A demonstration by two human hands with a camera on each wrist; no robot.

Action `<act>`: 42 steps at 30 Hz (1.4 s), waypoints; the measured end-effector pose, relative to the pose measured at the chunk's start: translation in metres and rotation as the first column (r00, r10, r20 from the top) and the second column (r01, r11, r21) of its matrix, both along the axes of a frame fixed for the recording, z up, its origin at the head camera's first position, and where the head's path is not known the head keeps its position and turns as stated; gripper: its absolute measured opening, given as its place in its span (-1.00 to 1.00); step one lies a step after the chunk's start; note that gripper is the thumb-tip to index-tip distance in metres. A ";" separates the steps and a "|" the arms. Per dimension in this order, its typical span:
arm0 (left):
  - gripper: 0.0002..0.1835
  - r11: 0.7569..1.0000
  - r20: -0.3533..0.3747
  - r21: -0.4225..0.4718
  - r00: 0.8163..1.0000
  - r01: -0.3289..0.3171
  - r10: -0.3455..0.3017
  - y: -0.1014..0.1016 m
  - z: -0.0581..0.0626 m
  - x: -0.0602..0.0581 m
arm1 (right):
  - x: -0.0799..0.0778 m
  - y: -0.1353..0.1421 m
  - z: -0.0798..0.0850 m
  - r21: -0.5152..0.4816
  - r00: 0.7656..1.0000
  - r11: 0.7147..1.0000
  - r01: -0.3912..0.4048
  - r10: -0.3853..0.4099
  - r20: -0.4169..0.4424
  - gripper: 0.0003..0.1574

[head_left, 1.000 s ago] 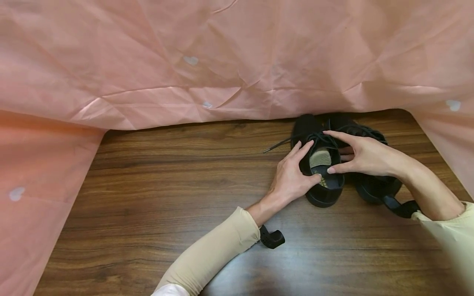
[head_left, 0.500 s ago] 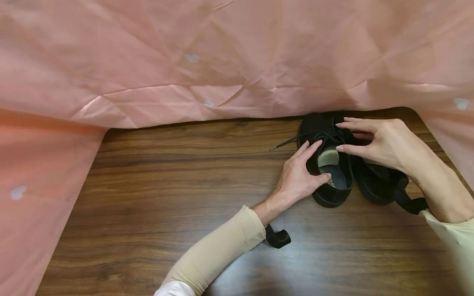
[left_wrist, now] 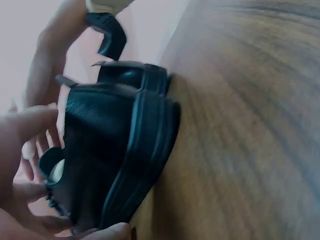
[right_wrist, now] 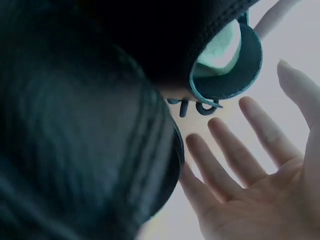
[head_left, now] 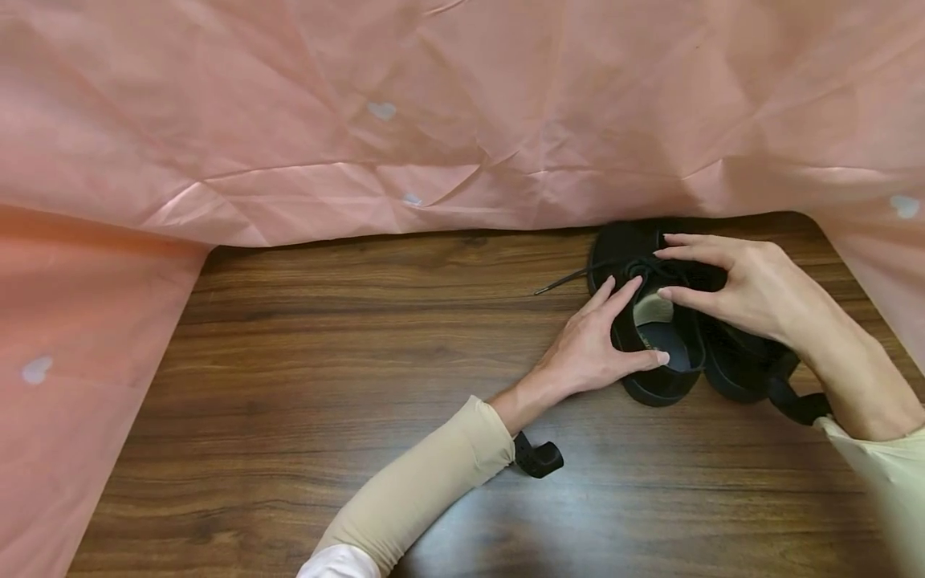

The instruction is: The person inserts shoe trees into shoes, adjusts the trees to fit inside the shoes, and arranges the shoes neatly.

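Two black lace-up shoes stand side by side, toes toward the pink cloth. On the left shoe [head_left: 661, 389], my left hand [head_left: 588, 349] lays its fingers along the outer side and reaches its thumb over the opening. A light lining [head_left: 654, 310] shows inside, and a loose lace [head_left: 560, 282] trails left. My right hand [head_left: 769, 281] hovers over the right shoe [head_left: 737, 373], hiding much of it, with fingertips near the left shoe's laces. In the right wrist view, the right hand's fingers [right_wrist: 227, 150] are spread and straight, holding nothing.
Pink cloth [head_left: 462, 120] with pale hearts hangs behind the shoes and at both sides of the brown wood-grain surface [head_left: 325, 337]. A black curved band [head_left: 540, 459] sits at my left wrist, and another [head_left: 798, 401] at the right.
The left shoe has shifted right, closer to the other one, with my left hand following along it. My right hand has lifted its thumb from the left shoe's opening and moved right, toward the laces.
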State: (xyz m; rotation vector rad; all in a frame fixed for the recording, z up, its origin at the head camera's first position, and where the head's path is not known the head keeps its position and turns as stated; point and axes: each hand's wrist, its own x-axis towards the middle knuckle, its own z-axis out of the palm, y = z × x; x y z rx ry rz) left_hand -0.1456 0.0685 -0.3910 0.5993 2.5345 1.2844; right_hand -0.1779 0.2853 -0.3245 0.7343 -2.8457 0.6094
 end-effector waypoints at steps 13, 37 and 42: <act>0.10 0.996 -0.057 -0.089 0.998 0.026 -0.031 -0.014 0.005 -0.003 | 0.003 -0.001 -0.004 -0.024 0.997 1.000 -0.007 0.008 0.075 -0.08; 0.11 0.987 -0.092 -0.155 0.995 -0.052 0.038 -0.060 0.009 -0.010 | 0.011 -0.026 -0.021 0.009 0.994 0.994 -0.108 0.108 -0.027 0.05; 0.08 0.985 -0.085 -0.160 0.995 -0.072 0.059 -0.065 0.008 -0.011 | 0.013 -0.029 -0.024 0.028 0.993 0.993 -0.113 0.114 -0.016 0.05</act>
